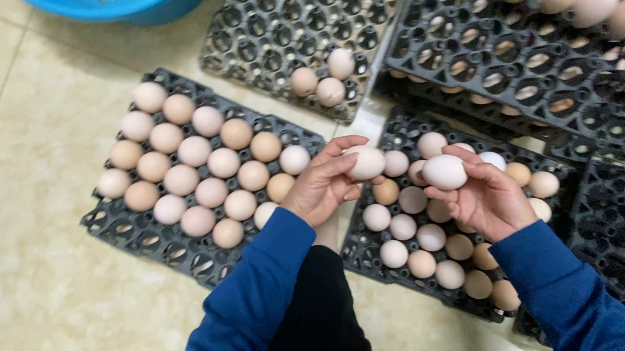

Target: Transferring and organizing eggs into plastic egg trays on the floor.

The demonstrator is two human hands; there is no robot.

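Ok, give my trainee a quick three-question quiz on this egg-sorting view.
1. True or false: each hand holds one egg.
2. Which tray holds only three eggs? A) the left tray B) the top-middle tray C) the tray under the hands
3. What colour is the basin at the top edge?

Key
1. True: the left hand holds a pale egg, and the right hand holds a white egg.
2. B: the top-middle tray. The left tray and the tray under the hands hold many more.
3. Blue: the basin.
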